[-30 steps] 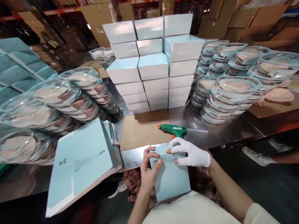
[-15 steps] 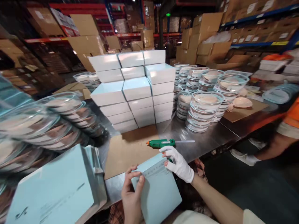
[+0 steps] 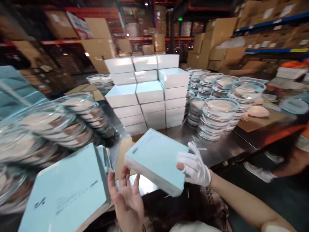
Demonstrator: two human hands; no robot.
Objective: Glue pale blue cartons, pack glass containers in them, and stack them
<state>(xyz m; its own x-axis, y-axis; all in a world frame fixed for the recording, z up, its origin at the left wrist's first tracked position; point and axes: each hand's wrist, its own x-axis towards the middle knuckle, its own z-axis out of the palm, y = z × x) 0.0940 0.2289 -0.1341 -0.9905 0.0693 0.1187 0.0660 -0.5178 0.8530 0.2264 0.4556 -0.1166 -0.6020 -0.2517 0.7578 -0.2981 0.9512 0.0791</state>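
At nine o'clock, stacks of clear round containers [image 3: 72, 119] crowd the left of the steel desk [image 3: 224, 145]. Below them, at seven o'clock, a pile of flat pale-blue sleeves [image 3: 65, 193] leans off the desk's near edge. At six o'clock the bare left hand [image 3: 127, 201] is raised palm-up, its fingers [image 3: 124, 175] spread open just under the near left corner of the pale-blue box [image 3: 156, 159]; whether they touch it cannot be told. The box is in the air at the middle of the view, tilted with its far corner high, above a brown cardboard sheet [image 3: 122, 151]. At twelve o'clock, behind it, rises a block of stacked pale-blue boxes [image 3: 147, 93]. The white-gloved right hand [image 3: 195, 167], at four o'clock, grips the box's right edge, thumb on top and fingers [image 3: 195, 151] splayed beside it. At two o'clock stand more stacks of clear lidded containers [image 3: 217, 116]. At three o'clock, blurred, part of another person in orange [image 3: 301, 141] shows at the edge.
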